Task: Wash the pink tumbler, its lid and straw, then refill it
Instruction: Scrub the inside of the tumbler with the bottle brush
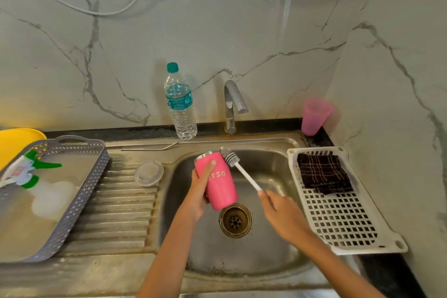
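Over the steel sink basin [266, 176], my left hand [199, 191] grips the pink tumbler [219, 182], tilted with its open mouth pointing up and away. My right hand [280, 213] holds the white handle of a bottle brush [238, 167]; its bristle head lies just outside the tumbler's rim on the right. The clear lid [148, 173] rests on the ribbed drainboard left of the basin. A metal straw [150, 148] lies along the back ledge of the sink.
A water bottle [180, 104] stands behind the sink beside the tap [232, 104]. A pink plastic cup [314, 116] sits in the right corner. A white rack [348, 220] holds a dark cloth [323, 173]. A grey basket [72, 191] with a spray bottle [29, 169] lies left.
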Available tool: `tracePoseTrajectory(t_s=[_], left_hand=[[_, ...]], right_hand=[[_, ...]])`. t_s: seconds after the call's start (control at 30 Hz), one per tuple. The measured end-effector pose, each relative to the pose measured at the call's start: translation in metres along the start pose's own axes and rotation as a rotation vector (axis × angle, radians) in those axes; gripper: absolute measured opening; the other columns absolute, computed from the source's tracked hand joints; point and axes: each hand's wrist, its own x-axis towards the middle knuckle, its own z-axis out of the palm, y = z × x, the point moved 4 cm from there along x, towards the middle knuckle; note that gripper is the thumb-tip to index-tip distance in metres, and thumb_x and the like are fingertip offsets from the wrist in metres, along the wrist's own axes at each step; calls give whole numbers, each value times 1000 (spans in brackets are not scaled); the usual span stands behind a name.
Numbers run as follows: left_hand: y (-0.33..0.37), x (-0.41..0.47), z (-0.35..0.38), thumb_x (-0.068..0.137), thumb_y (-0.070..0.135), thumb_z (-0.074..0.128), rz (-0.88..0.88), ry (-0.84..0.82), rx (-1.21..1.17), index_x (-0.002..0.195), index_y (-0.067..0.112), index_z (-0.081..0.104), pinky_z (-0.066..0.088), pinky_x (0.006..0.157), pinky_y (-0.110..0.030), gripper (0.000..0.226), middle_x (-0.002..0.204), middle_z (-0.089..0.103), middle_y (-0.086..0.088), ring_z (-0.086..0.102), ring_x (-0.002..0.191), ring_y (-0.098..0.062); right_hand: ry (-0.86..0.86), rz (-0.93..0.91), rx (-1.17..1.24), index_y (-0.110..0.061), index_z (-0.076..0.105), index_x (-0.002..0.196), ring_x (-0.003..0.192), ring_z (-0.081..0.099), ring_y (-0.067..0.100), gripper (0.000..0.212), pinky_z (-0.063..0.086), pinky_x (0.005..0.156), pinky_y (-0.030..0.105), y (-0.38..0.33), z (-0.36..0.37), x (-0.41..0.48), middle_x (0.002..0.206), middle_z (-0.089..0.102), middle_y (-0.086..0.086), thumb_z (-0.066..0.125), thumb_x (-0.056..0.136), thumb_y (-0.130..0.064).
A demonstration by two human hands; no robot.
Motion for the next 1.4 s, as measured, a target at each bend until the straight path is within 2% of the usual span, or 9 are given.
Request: tracePoseTrajectory(t_s=[0.1, 0.23, 0.37, 0.47, 0.6, 0.8, 1.0, 1.17, 1.4], left_hand=[[-9, -1, 13, 76, 53, 73, -70, -2, -261, 134, 21, 49, 59, 77, -45, 71, 119, 68, -14, 68, 106, -29], [-17, -9, 30, 84, 53, 66, -150, 5, -245, 118, 19, 55, 60, 66, -38, 50, 109, 70, -14, 70, 96, -27], [-5, 5, 21, 74, 58, 74, -110, 94, -305, 131, 17, 52, 60, 73, -44, 73, 120, 67, -18, 67, 105, -34], [0, 9, 18, 64, 60, 79, -130, 101, -238, 129, 18, 52, 59, 80, -48, 82, 117, 68, -17, 68, 103, -34], [2, 1, 31, 75, 58, 73, -130, 79, -177, 128, 20, 49, 59, 71, -40, 70, 113, 68, -14, 69, 99, -30], [22, 13, 14, 69, 60, 77, -53, 182, -242, 135, 21, 44, 59, 68, -40, 84, 117, 65, -14, 68, 98, -31], [3, -1, 35, 82, 51, 69, 14, 114, -112, 131, 25, 44, 59, 66, -38, 61, 115, 65, -10, 67, 99, -27], [21, 18, 7, 70, 58, 78, 25, 210, -268, 137, 26, 41, 58, 79, -51, 83, 117, 66, -12, 68, 99, -32], [13, 8, 23, 80, 55, 71, -16, 80, -109, 137, 25, 41, 59, 66, -39, 71, 120, 64, -12, 67, 102, -30]], right_hand=[[12, 20, 18, -26, 39, 68, 47, 44, 8, 39, 30, 44, 20, -8, 11, -12, 54, 46, -5, 29, 103, -41], [57, 76, -6, -22, 42, 72, 58, 48, 14, 40, 35, 57, 30, -12, 1, 0, 60, 49, -4, 27, 103, -42], [11, 55, -46, -27, 36, 67, 53, 47, 12, 40, 35, 54, 29, -9, 7, -14, 58, 48, -5, 27, 102, -44], [52, 37, -61, -23, 46, 78, 60, 54, 19, 38, 39, 57, 31, -12, 7, -19, 64, 53, -2, 25, 102, -44], [102, 73, -32, -20, 50, 84, 82, 61, 28, 41, 43, 67, 34, -25, -2, 11, 83, 64, 6, 23, 102, -45], [87, -1, -109, -22, 48, 83, 74, 62, 29, 41, 48, 64, 37, -24, 4, -11, 68, 54, 0, 20, 102, -45], [153, 42, -107, -15, 57, 94, 81, 63, 30, 46, 50, 71, 41, -27, -8, 20, 84, 66, 9, 22, 102, -44], [88, -33, -156, -19, 54, 93, 64, 54, 23, 44, 43, 58, 34, -23, 7, -21, 68, 53, -1, 20, 102, -45], [152, -1, -120, -15, 55, 93, 79, 62, 31, 44, 45, 65, 37, -28, -7, 19, 82, 66, 9, 23, 102, -43]])
